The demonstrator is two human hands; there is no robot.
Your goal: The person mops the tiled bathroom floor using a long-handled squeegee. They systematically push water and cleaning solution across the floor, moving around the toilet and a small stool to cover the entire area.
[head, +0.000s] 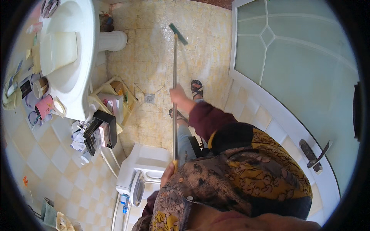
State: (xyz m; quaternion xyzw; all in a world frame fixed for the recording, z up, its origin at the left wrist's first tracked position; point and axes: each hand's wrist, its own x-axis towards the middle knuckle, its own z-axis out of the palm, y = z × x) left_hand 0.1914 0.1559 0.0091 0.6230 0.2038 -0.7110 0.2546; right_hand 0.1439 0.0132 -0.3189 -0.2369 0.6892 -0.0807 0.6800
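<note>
A long-handled floor squeegee with a metal pole (pixel 175 66) and a narrow green head (pixel 178 34) reaches forward over the tiled floor, its head set at a slant. My right hand (pixel 179 96) is closed around the middle of the pole, just left of my sandalled feet. Nearer my body, my left hand (pixel 167 174) holds the yellow grip (pixel 175 166) at the pole's end; part of this hand is hidden by my patterned vest. The wet-looking yellow floor (pixel 150 52) shines around the squeegee head.
At the left stand a white washbasin (pixel 92 57) on a pedestal (pixel 114 41), a cream rack (pixel 131 101) with boxes, and a white toilet (pixel 150 153). A floor drain (pixel 149 98) lies left of the pole. A frosted-glass door (pixel 292 57) with a handle is at the right.
</note>
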